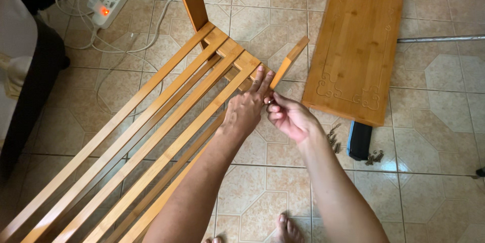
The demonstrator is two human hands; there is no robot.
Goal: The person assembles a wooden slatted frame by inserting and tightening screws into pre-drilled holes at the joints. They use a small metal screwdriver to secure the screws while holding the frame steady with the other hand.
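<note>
While the slatted bamboo rack (151,137) lies tilted on the tiled floor (434,122), its end rail is steadied by the left hand (246,109), fingers extended flat, nothing clasped. Just beside it, the right hand (287,116) is pinched at the rail's end; what is grasped cannot be told. Loose screws (333,139) and a dark blue case (359,140) are kept near, below a carved bamboo panel (358,41).

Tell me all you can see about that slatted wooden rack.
The rack looks like honey-coloured bamboo: long parallel slats run from lower left to a crosspiece at upper centre, where an upright post rises out of view. It lies tilted over the tiled floor. The left hand rests on its end; the right hand pinches something small beside it.
</note>
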